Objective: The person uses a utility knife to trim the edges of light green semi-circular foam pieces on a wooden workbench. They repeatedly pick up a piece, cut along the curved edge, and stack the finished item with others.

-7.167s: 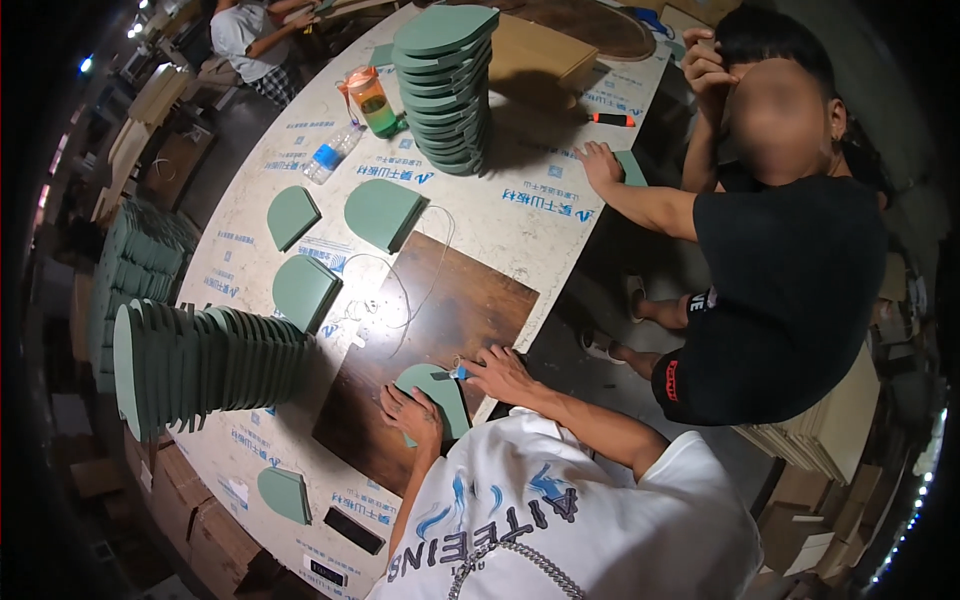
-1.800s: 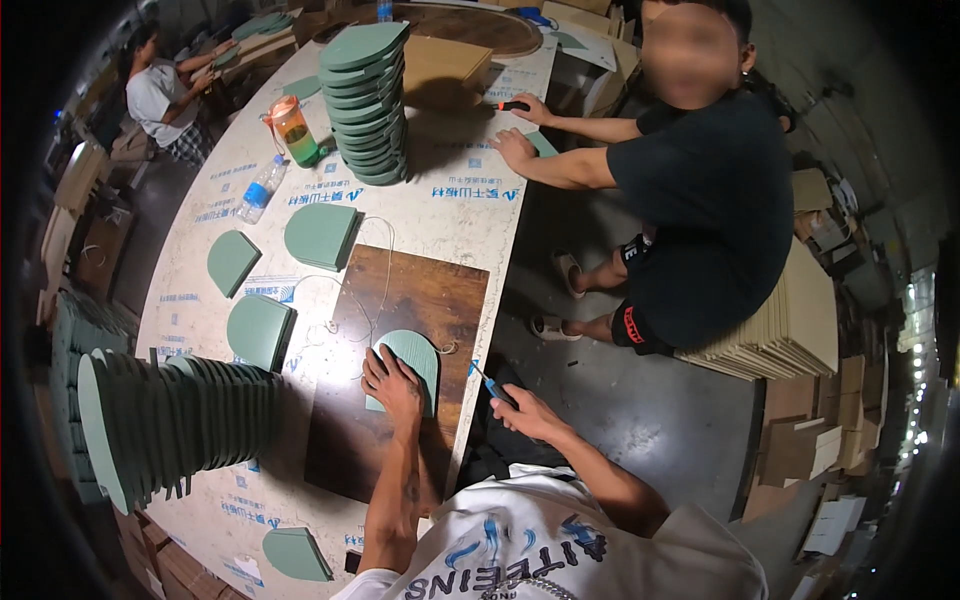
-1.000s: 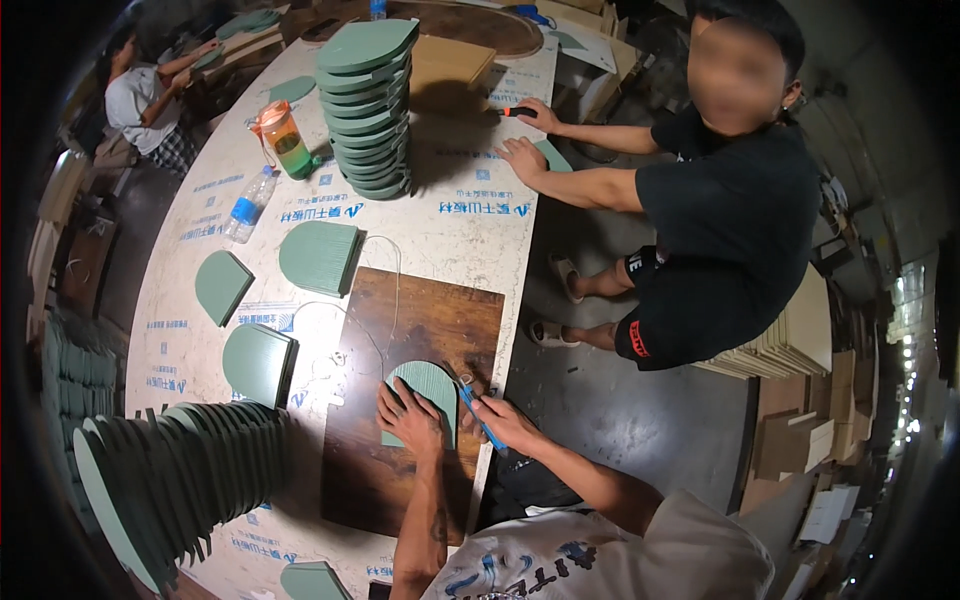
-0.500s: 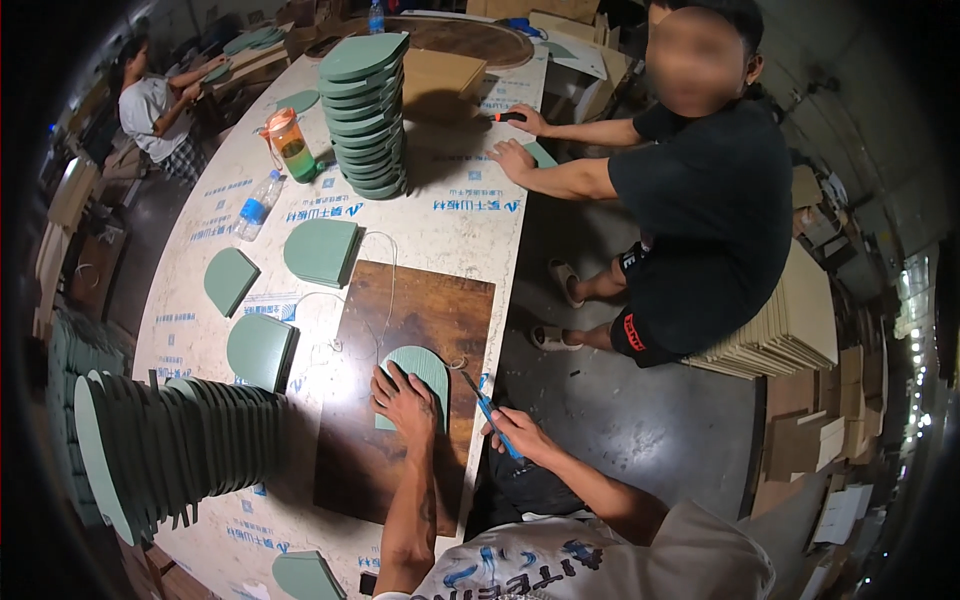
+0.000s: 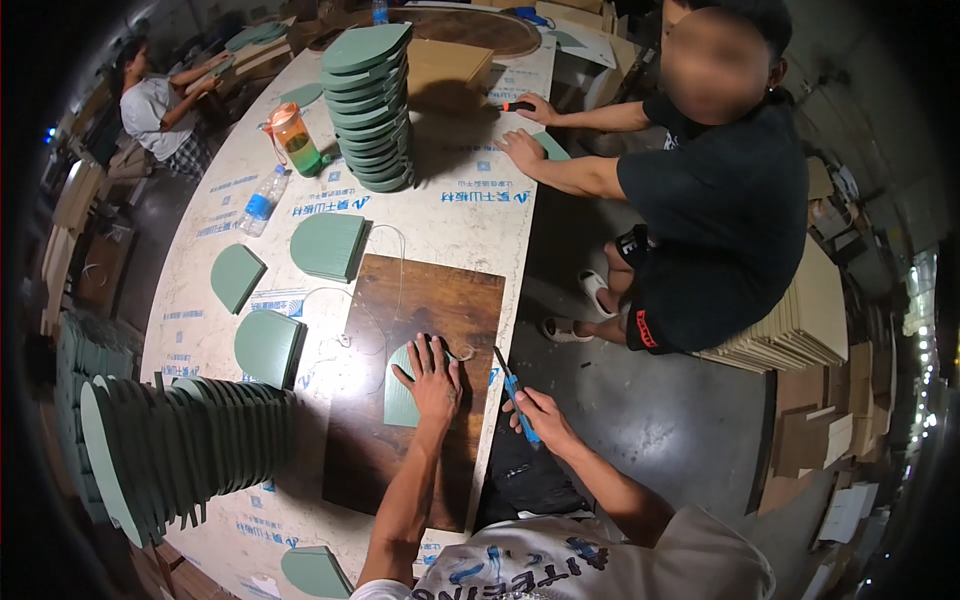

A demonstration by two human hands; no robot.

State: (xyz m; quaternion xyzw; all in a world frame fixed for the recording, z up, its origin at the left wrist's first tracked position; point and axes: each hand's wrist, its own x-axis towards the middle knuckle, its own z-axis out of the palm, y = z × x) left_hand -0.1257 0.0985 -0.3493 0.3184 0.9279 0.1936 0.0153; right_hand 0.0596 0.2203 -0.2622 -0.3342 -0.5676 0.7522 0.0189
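Note:
My left hand (image 5: 432, 385) lies flat with spread fingers on a green arch-topped panel (image 5: 400, 408), covering its right side. Beneath the panel is a dark brown wood-grain board (image 5: 350, 450) on the white table. Just past the table's right edge, my right hand (image 5: 543, 415) is closed around a blue-handled tool (image 5: 523, 410). Its thin dark blade points away from me, apart from the panel; the exact kind of tool is unclear. A pale curled strip or cord (image 5: 463, 353) lies at the panel's far right, beside my left fingertips.
Stacked green panels stand at the left (image 5: 190, 450) and far side (image 5: 368, 110), with smaller piles (image 5: 328, 247) between. A water bottle (image 5: 262, 200) and an orange-lidded jug (image 5: 295, 140) stand nearby. A co-worker (image 5: 715, 200) at right holds a red-and-black-handled tool (image 5: 518, 106).
My left hand has slid rightward over the panel, baring its left side. My right hand has moved the blue-handled tool right and away from the panel. The panel appears to stay in place.

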